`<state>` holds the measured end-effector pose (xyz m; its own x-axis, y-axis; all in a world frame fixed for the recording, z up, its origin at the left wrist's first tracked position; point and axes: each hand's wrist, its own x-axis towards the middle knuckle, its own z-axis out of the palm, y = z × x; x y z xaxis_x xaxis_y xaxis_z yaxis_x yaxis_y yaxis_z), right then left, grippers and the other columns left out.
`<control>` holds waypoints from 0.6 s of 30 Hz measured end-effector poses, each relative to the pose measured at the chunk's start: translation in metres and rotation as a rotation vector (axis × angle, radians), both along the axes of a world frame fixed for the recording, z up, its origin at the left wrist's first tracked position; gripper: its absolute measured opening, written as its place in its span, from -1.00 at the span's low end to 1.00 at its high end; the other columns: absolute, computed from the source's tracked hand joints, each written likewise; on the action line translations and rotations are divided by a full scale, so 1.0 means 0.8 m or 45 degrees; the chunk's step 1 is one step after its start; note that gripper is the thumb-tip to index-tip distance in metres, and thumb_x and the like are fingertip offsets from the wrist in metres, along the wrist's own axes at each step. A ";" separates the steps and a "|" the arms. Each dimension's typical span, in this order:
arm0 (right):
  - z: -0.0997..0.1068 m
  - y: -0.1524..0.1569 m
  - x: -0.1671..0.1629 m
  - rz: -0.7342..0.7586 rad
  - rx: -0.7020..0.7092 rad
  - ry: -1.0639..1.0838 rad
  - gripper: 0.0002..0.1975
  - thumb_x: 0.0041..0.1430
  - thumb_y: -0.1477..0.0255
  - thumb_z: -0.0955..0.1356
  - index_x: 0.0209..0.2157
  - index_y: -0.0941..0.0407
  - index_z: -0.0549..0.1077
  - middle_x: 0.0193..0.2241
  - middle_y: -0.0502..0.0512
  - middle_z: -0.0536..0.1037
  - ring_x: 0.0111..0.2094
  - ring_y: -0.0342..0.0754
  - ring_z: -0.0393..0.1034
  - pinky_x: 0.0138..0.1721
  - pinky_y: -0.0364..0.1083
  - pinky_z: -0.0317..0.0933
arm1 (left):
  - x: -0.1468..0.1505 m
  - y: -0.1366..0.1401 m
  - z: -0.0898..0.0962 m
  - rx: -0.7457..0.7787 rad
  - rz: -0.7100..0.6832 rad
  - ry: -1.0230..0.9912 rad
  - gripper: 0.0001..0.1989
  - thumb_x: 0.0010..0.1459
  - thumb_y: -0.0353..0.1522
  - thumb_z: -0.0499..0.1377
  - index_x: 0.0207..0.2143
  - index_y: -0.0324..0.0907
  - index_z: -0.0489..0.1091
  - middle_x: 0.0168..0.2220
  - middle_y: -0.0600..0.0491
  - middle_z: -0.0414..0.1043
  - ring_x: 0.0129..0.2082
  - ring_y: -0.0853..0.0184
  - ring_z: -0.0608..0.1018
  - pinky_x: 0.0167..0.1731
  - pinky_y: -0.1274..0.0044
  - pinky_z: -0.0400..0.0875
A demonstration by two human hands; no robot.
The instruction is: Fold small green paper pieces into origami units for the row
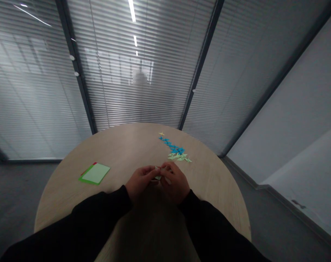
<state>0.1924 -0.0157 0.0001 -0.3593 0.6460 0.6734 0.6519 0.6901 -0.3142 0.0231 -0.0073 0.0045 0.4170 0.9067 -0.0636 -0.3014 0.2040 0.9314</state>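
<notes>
Close together over the near middle of the table, my left hand (141, 179) and my right hand (175, 183) pinch a small piece of pale green folded paper (158, 177). Fingers cover most of it, so its folded shape cannot be made out. Beyond my right hand lie several pale green folded paper pieces (178, 157), pointed like little cranes or stars. Behind them runs a line of blue folded paper pieces (174, 147), ending at one yellow folded piece (161, 133).
A round wooden table (127, 145) carries everything. On its left lies a stack of square paper sheets (96, 173), pale green on top, with bright green and red edges showing below. Past the far edge stand glass panels with blinds (143, 98); a white wall (291, 127) rises at right.
</notes>
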 end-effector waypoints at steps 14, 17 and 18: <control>0.010 0.000 0.001 0.119 -0.252 0.352 -0.78 0.09 0.52 0.26 -0.24 0.11 0.49 -0.32 0.09 0.48 -0.33 -0.07 0.40 -0.28 -0.07 0.34 | -0.006 0.009 0.000 0.171 0.115 0.226 -0.73 -0.06 -0.28 0.37 -0.34 -0.27 0.46 -0.41 0.02 0.55 -0.44 0.38 0.56 -0.34 0.51 0.46; 0.004 0.000 -0.002 0.029 -0.471 0.536 -0.66 0.07 0.44 0.33 -0.06 0.13 0.40 -0.26 0.13 0.53 -0.37 -0.08 0.44 -0.38 -0.12 0.37 | -0.004 0.008 -0.002 0.071 0.266 0.113 -0.76 -0.06 -0.34 0.37 -0.35 -0.25 0.43 -0.42 0.04 0.54 -0.44 0.41 0.56 -0.32 0.54 0.46; 0.001 0.001 -0.003 0.019 -0.568 0.589 -0.69 0.08 0.40 0.35 -0.10 0.14 0.41 -0.28 0.13 0.55 -0.36 -0.08 0.46 -0.39 -0.12 0.37 | -0.004 0.008 -0.003 0.042 0.291 0.070 -0.75 -0.07 -0.35 0.38 -0.35 -0.25 0.42 -0.42 0.04 0.54 -0.44 0.41 0.56 -0.32 0.55 0.46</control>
